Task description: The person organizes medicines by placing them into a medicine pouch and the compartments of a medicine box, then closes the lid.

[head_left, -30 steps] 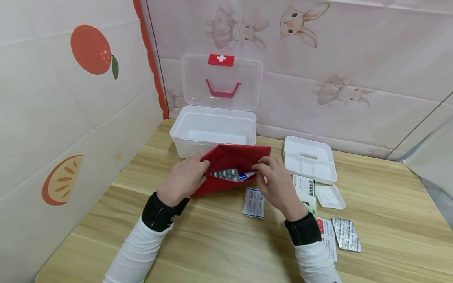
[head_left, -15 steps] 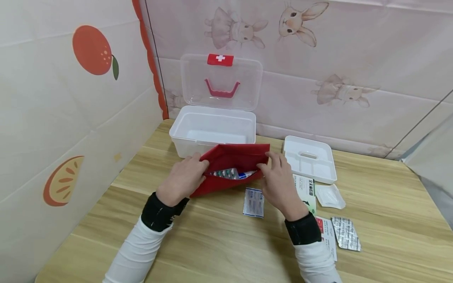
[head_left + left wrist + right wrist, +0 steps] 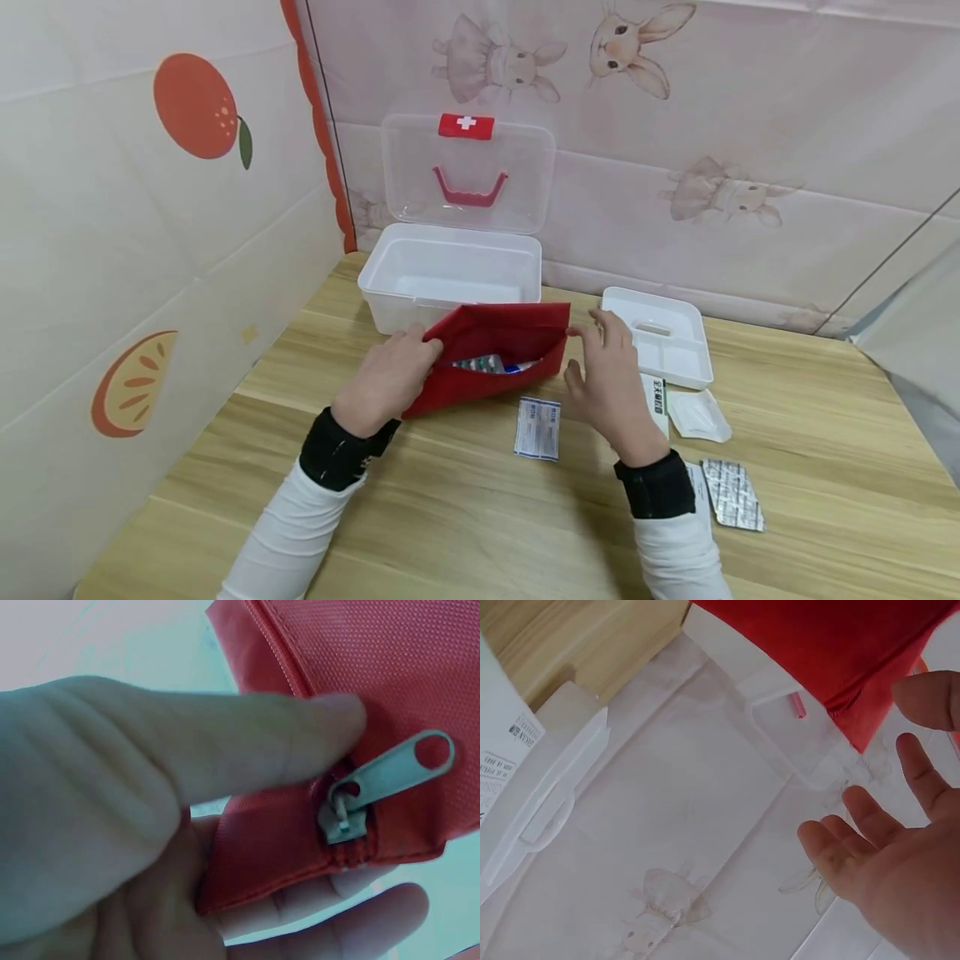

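Observation:
A red zippered pouch (image 3: 480, 390) is held tilted with its mouth gaping, in front of the clear plastic box. My left hand (image 3: 390, 379) grips its left end, thumb on top and fingers underneath. In the left wrist view the metal zipper pull (image 3: 409, 769) lies just beyond the thumb tip. Inside the pouch show a green-and-white capsule blister pack (image 3: 483, 364) and part of a blue-and-white item (image 3: 519, 367). My right hand (image 3: 609, 387) is beside the pouch's right end, fingers spread and loosely bent; in the right wrist view a gap separates them from the red corner (image 3: 855, 724).
Behind the pouch stands the first-aid box (image 3: 393, 310), its lid (image 3: 408, 167) raised. A white divided tray (image 3: 693, 362) lies at the back right. Nearer are a printed sachet (image 3: 537, 429), a white packet (image 3: 700, 417), a silver blister pack (image 3: 733, 496) and a partly covered green-and-white box (image 3: 656, 400).
My right hand slid along the pouch's opening to its right corner, then came off it to the right. The left hand keeps its grip, and the pouch mouth is slightly narrower.

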